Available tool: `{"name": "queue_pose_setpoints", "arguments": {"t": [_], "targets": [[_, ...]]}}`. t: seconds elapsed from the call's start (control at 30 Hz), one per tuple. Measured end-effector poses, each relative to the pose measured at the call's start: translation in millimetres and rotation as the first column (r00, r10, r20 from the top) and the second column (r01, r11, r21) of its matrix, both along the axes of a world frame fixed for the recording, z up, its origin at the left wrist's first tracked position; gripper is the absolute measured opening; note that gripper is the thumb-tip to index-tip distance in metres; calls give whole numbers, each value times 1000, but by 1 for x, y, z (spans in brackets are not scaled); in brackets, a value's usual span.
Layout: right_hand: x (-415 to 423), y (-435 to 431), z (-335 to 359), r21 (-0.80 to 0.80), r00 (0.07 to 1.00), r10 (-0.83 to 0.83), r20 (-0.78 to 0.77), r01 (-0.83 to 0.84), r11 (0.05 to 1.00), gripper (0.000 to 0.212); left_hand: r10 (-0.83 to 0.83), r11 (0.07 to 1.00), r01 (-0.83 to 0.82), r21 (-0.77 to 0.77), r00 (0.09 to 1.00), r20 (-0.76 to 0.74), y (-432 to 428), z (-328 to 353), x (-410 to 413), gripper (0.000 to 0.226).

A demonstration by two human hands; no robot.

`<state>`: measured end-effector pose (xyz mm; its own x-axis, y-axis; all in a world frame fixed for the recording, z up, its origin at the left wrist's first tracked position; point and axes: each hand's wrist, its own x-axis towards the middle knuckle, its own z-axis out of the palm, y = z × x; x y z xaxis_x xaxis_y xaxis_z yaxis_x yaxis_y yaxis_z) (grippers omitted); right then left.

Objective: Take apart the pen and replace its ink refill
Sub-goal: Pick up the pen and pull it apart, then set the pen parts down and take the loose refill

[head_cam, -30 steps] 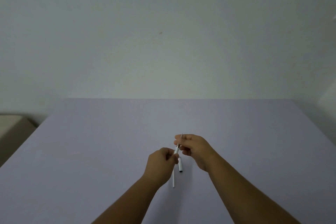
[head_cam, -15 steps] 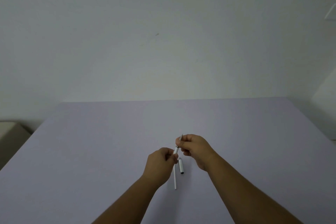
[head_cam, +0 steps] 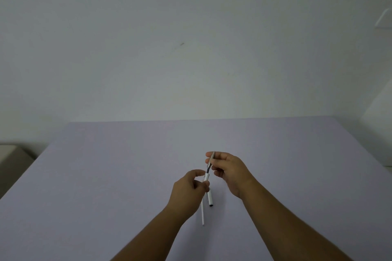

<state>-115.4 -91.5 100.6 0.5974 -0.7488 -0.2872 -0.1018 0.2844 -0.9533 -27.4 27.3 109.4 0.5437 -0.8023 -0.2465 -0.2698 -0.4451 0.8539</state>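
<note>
My left hand point(head_cam: 187, 194) pinches the white pen barrel point(head_cam: 206, 178) at its lower end. My right hand point(head_cam: 230, 170) grips the pen's grey tip end point(head_cam: 211, 158), which points up and away from me. A short dark section point(head_cam: 208, 169) shows between the barrel and the tip end. The pen is held slanted just above the table. Below the hands, a white pen cap point(head_cam: 209, 199) with a dark end lies on the table. Beside it lies a thin white refill point(head_cam: 203, 213), its upper end hidden behind my left hand.
The lilac table top point(head_cam: 106, 176) stretches wide around the hands, ending at a pale wall behind. A beige piece of furniture point(head_cam: 10, 157) stands past the table's left edge.
My hands have drawn slightly apart along the pen, and a dark section now shows between barrel and tip end. The cap and the loose refill have stayed where they were on the table.
</note>
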Motion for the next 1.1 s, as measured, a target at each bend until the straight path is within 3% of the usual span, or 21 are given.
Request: {"name": "queue_pose_setpoints", "arguments": {"t": [0.2,0.37,0.43,0.53,0.6,0.67,0.77,1.1], "targets": [[3,-3,2,-12,998,-55,-7,55,998,18,-2,1000,2,-3,997,-80,1,-2,-1,23],[10,-18,0,63,961,-264,84,259,964,18,12,1000,-12,1,993,-120,4,-12,4,21],[9,-26,-12,56,954,-301,16,300,952,19,43,999,-43,4,988,-148,6,-17,9,20],[3,-25,-50,-70,931,-123,-345,106,992,16,98,995,-94,30,979,-178,8,-29,15,19],[0,-18,-76,-105,820,25,-572,-104,989,9,124,992,-116,50,974,-188,9,-37,18,18],[-2,-11,-99,-125,722,82,-687,-229,966,11,133,990,-122,67,974,-186,8,-46,19,18],[-2,-7,-119,-180,655,41,-754,-267,947,14,136,989,-120,91,972,-190,5,-57,21,18],[-2,-5,-137,-190,703,-26,-711,-156,969,21,112,984,-82,156,973,-200,2,-77,18,19]]}}
